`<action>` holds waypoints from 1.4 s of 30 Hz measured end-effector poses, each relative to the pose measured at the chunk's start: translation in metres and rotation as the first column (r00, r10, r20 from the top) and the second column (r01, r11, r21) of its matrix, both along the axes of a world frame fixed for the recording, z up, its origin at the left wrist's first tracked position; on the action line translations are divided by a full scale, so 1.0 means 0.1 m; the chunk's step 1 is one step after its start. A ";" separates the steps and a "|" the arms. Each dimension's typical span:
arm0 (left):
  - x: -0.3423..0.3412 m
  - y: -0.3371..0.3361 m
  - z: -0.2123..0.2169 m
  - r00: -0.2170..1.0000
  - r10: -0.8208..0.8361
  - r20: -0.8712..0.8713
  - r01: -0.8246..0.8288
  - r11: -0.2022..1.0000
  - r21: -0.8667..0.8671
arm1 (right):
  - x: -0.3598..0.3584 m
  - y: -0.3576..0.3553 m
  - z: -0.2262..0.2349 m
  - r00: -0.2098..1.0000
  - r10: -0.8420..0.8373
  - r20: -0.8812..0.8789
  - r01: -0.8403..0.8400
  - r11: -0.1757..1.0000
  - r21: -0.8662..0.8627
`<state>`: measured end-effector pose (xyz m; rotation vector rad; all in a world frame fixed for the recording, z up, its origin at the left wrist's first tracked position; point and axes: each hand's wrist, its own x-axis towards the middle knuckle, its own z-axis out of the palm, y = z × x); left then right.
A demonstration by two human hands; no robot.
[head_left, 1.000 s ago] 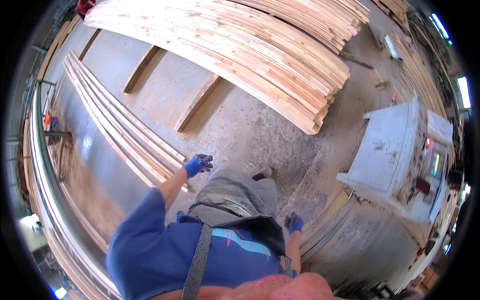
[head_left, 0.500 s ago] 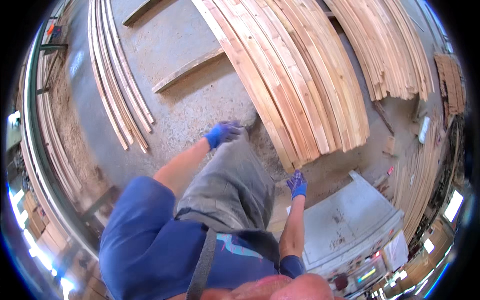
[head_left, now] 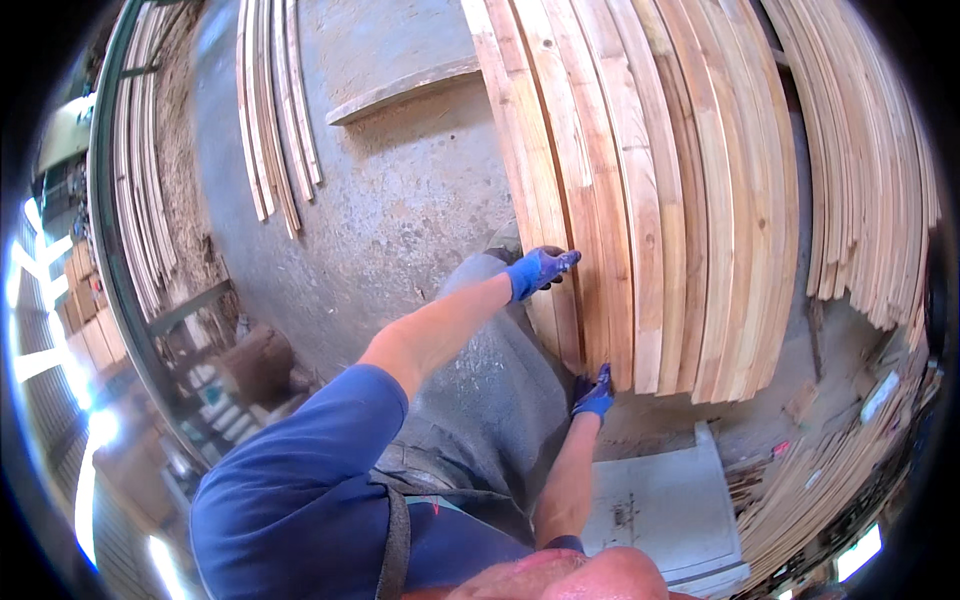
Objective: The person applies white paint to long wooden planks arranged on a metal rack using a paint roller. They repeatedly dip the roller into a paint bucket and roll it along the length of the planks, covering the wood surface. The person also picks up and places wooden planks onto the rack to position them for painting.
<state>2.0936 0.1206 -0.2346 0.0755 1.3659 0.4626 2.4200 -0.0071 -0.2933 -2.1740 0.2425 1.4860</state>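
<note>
A wide stack of long pale wooden boards [head_left: 650, 230] lies in front of me, its near ends reaching toward my legs. My left hand [head_left: 540, 272], in a blue glove, is over the stack's left boards, beside a dark gap between two of them. Its forefinger points right and its fingers are apart, with nothing visible in them. At the near end of the left boards, my right hand [head_left: 594, 394], also blue-gloved, has its thumb and fingers around a board end [head_left: 600, 352]. Part of that grip is hidden by the wood.
Another board stack [head_left: 865, 170] lies to the right, and several thin strips [head_left: 272, 110] lie on the floor at left. A curved-looking timber bearer [head_left: 400, 90] sits left of the stack. A grey metal cabinet [head_left: 660, 515] stands near my right arm; a green rail [head_left: 112, 200] runs along the left.
My left hand has moved from beside my leg to over the boards. My right hand is still at the board ends. The view has shifted, with the stack now nearer my body.
</note>
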 end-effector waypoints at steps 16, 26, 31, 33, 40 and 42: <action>0.37 -0.07 -0.26 0.997 0.015 -0.078 -0.009 0.996 0.083 | -0.09 -0.08 0.60 0.974 0.109 0.199 -0.103 0.994 -0.038; -0.32 0.37 0.47 0.887 0.459 0.052 -0.459 0.862 0.215 | 0.12 0.01 1.02 0.834 0.523 -0.175 -0.470 0.840 0.271; -0.32 0.56 0.55 0.863 0.496 0.101 -0.506 0.845 0.172 | 0.64 0.03 0.77 0.882 0.471 0.019 -0.470 0.876 0.110; -0.26 0.59 0.50 0.863 0.463 0.204 -0.499 0.845 0.191 | 0.62 0.10 0.54 0.902 0.431 0.037 -0.432 0.898 0.079; -0.25 0.56 0.08 0.756 0.570 0.321 -0.611 0.791 0.035 | 0.38 0.33 0.36 0.997 0.013 0.070 -0.017 0.998 0.058; -0.26 0.55 0.01 0.721 0.579 0.381 -0.635 0.772 0.028 | 0.36 0.32 0.53 0.981 0.077 0.176 -0.080 0.997 0.010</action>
